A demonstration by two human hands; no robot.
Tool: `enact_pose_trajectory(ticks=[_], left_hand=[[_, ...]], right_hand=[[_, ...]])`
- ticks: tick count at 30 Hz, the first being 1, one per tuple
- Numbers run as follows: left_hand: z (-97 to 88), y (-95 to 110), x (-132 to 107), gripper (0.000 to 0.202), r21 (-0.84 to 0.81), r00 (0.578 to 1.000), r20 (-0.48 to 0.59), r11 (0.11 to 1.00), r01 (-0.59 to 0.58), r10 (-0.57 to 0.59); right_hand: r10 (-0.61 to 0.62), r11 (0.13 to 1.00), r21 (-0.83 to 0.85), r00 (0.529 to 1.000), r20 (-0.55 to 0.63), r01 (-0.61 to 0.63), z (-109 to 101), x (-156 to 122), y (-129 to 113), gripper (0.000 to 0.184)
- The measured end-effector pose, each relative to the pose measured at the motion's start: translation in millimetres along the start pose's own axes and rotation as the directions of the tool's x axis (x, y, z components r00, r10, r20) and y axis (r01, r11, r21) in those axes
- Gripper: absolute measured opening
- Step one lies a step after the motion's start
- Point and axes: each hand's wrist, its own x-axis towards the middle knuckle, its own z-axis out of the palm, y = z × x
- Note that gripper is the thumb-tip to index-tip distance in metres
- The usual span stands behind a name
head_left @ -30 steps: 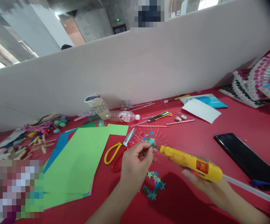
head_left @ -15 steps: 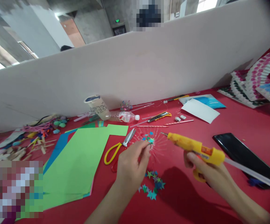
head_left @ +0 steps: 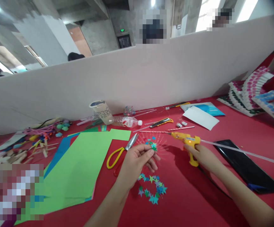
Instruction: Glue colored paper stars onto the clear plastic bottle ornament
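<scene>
My left hand (head_left: pixel 137 159) pinches a small green paper star (head_left: pixel 154 147) over a clear plastic piece with spread strips and several stars on it (head_left: pixel 151 143). My right hand (head_left: pixel 202 156) grips the handle of a yellow hot glue gun (head_left: pixel 186 140), which stands on the red table (head_left: pixel 234 126) with its nozzle pointing left; a long clear glue stick (head_left: pixel 241 152) pokes out behind it. A pile of coloured paper stars (head_left: pixel 152 187) lies just below my left hand.
Yellow-handled scissors (head_left: pixel 120 151) lie left of my hand beside green and blue paper sheets (head_left: pixel 80 164). A black phone (head_left: pixel 243 165) lies at right. Further back: a plastic bottle (head_left: pixel 125 121), a cup (head_left: pixel 101 110), a utility knife (head_left: pixel 162 122), white paper (head_left: pixel 199 117) and a white partition (head_left: pixel 137 75).
My right hand has carried the glue gun away from the star to the right and stood it on the table. My left hand still pinches the star.
</scene>
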Motion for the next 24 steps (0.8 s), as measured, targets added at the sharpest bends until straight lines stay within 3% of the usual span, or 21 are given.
enact_pose_trajectory(ticks=[5, 10, 12, 13, 15, 16, 19, 20, 22, 24], left_hand=[[-2.8, -2, -2, 0.015, 0.007, 0.998, 0.044, 0.999, 0.048, -0.048], [-6.2, -3, -2, 0.018, 0.023, 0.994, 0.081, 0.998, 0.067, -0.068], [-6.3, -3, -2, 0.019, 0.026, 0.992, 0.095, 0.997, 0.075, -0.077], [-5.9, -4, -1, 0.018, 0.022, 0.991, 0.098, 0.996, 0.084, -0.086], [-4.5, -7, 0, 0.016, 0.005, 0.989, 0.099, 0.994, 0.111, -0.111], [-3.7, -8, 0, 0.015, -0.004, 0.987, 0.103, 0.992, 0.124, -0.123], [-1.7, -12, 1, 0.016, -0.024, 0.979, 0.143, 0.989, 0.149, -0.144], [-1.6, -13, 1, 0.017, -0.030, 0.977, 0.156, 0.988, 0.154, -0.148], [-1.9, -14, 0, 0.018, -0.037, 0.973, 0.165, 0.984, 0.172, -0.164], [-3.0, -13, 0, 0.018, -0.035, 0.970, 0.155, 0.980, 0.197, -0.189]], right_hand=[[-0.030, 0.965, -0.260, 1.000, 0.008, 0.031, 6, -4, -2, 0.040], [-0.023, 0.892, -0.451, 1.000, -0.021, 0.012, -3, -16, -22, 0.044], [-0.094, 0.884, -0.463, 0.995, -0.041, 0.064, -12, -25, -39, 0.030], [-0.223, 0.899, -0.396, 0.973, -0.054, 0.185, -17, -30, -48, 0.022], [-0.480, 0.871, -0.159, 0.875, -0.069, 0.465, -24, -39, -67, 0.014], [-0.588, 0.809, -0.084, 0.803, -0.100, 0.582, -25, -43, -76, 0.012], [-0.801, 0.596, -0.061, 0.587, -0.121, 0.801, -21, -45, -94, 0.011], [-0.835, 0.547, -0.084, 0.538, -0.113, 0.833, -19, -44, -97, 0.011], [-0.867, 0.497, -0.135, 0.487, -0.102, 0.857, -13, -40, -99, 0.011], [-0.875, 0.485, -0.177, 0.475, -0.096, 0.857, -10, -37, -98, 0.012]])
